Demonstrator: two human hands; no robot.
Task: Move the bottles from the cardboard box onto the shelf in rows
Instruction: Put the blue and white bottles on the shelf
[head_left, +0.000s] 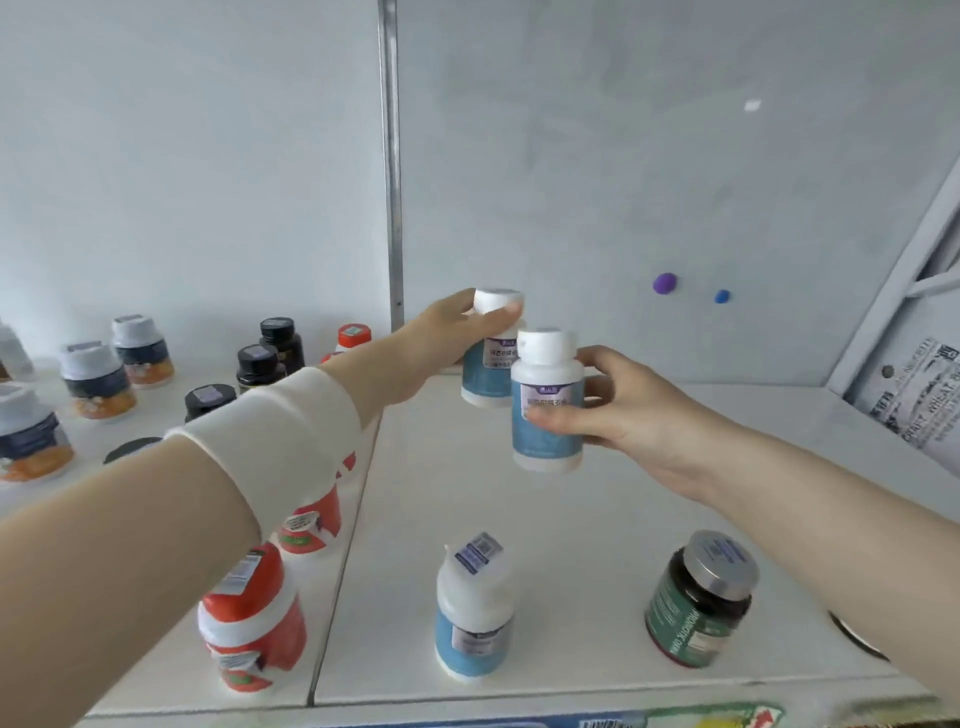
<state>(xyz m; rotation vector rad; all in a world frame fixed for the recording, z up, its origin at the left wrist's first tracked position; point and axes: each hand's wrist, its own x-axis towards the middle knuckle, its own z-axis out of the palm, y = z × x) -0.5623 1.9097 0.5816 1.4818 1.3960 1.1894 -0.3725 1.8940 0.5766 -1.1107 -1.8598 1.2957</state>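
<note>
Left hand (451, 340), right hand (636, 410), three blue bottles (471, 623)

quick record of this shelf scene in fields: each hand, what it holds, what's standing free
left hand: grips the cap of the back blue bottle
right hand: holds the front blue bottle by its body
held bottles: upright, close together, over the shelf
standing free in front: third blue bottle, green jar
left section: red bottles
</note>
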